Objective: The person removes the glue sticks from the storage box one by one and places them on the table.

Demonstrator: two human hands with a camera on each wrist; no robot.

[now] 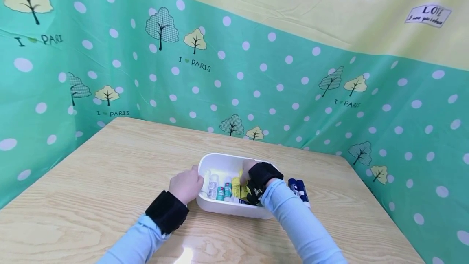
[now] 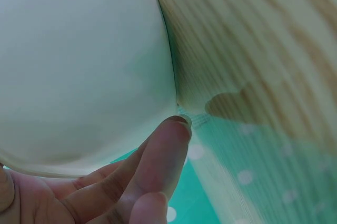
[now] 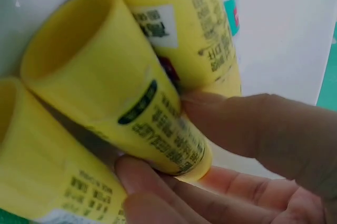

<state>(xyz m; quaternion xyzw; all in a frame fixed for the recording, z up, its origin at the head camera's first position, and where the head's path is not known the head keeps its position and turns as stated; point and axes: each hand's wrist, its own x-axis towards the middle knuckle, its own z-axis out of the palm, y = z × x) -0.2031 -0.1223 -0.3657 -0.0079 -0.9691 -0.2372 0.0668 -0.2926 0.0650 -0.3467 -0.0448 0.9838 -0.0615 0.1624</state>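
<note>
Most sticks sat in the bin — your left hand gripping it, your right hand pinching a yellow stick — but two blue sticks lay outside.

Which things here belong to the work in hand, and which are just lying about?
Seemingly part of the work:
white basket, left hand at its edge
yellow tube, pinched by the right hand
teal tubes inside the basket

Seemingly lying about:
two dark blue tubes, on the table
</note>
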